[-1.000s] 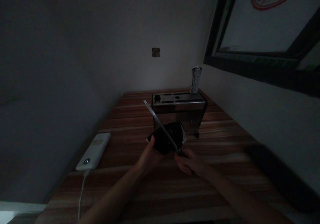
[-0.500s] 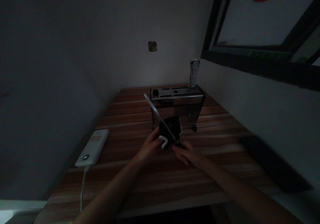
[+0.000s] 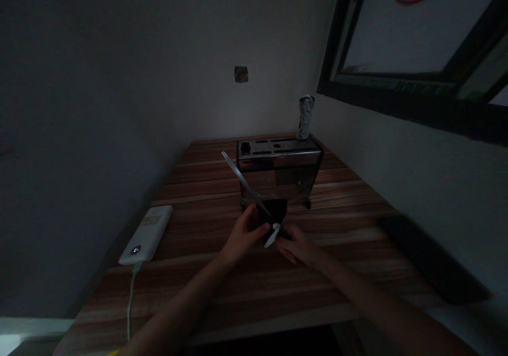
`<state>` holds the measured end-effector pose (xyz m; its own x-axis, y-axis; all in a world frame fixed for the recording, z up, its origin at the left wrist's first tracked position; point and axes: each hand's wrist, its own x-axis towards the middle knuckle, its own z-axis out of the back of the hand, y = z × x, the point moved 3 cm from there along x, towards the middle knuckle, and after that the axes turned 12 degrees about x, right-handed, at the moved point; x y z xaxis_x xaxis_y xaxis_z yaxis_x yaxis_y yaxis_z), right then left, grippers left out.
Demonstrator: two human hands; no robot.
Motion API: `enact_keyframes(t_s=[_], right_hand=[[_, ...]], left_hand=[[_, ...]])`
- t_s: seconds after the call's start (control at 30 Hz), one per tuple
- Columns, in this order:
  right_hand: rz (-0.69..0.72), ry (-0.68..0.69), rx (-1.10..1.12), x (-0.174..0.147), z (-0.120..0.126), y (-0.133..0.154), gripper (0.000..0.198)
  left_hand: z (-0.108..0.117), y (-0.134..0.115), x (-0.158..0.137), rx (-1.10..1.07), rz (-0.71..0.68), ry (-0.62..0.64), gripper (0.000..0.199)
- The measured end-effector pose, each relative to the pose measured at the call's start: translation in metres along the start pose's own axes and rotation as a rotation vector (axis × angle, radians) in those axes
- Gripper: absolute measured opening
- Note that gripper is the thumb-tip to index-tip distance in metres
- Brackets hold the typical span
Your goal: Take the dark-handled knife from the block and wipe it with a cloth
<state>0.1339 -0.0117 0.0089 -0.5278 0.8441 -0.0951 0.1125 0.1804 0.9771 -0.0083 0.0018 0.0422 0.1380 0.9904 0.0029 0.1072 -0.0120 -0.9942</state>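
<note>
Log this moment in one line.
left hand: holding black sheet | right hand: gripping metal rod by dark end | behind: metal box | leftward: power bank

I work in dim light: the wall [image 3: 273, 113] is palest around 12 o'clock and sinks to dark grey towards 9 and 10. A pale patch [image 3: 10, 343] brightens the corner at 8. Between my left hand [image 3: 243, 235] and right hand [image 3: 300, 248], gloom swallows the detail of the black wrap [image 3: 277, 207], while the rod [image 3: 243, 180] gleams dully. Faint glare lines the top of the box [image 3: 278, 158]. Towards 4, the dark strip [image 3: 432, 258] is blurred, and my forearms [image 3: 186, 299] look stretched near the edge.
</note>
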Motion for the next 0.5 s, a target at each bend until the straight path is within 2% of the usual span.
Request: enact_keyframes(t_s=[0.1, 0.2, 0.27, 0.37, 0.5], right_hand=[[0.007, -0.006, -0.047, -0.0004, 0.0002, 0.0005, 0.043], [0.035, -0.016, -0.039, -0.0010, 0.0004, 0.0012, 0.040], [0.046, -0.021, -0.034, -0.0017, -0.0002, 0.0020, 0.037], [0.051, -0.015, -0.055, -0.0024, -0.0024, 0.0042, 0.034], [0.052, -0.041, -0.084, -0.0009, -0.0034, 0.0048, 0.031]], left_hand=[[-0.0016, 0.0028, -0.0033, -0.018, 0.053, 0.010, 0.053], [-0.0028, -0.0001, -0.0058, -0.011, 0.083, 0.096, 0.052], [-0.0035, -0.0033, -0.0063, 0.001, 0.083, 0.127, 0.048], [-0.0047, -0.0047, -0.0050, 0.043, 0.040, 0.104, 0.039], [-0.0068, 0.0035, -0.0023, 0.140, 0.030, 0.086, 0.023]])
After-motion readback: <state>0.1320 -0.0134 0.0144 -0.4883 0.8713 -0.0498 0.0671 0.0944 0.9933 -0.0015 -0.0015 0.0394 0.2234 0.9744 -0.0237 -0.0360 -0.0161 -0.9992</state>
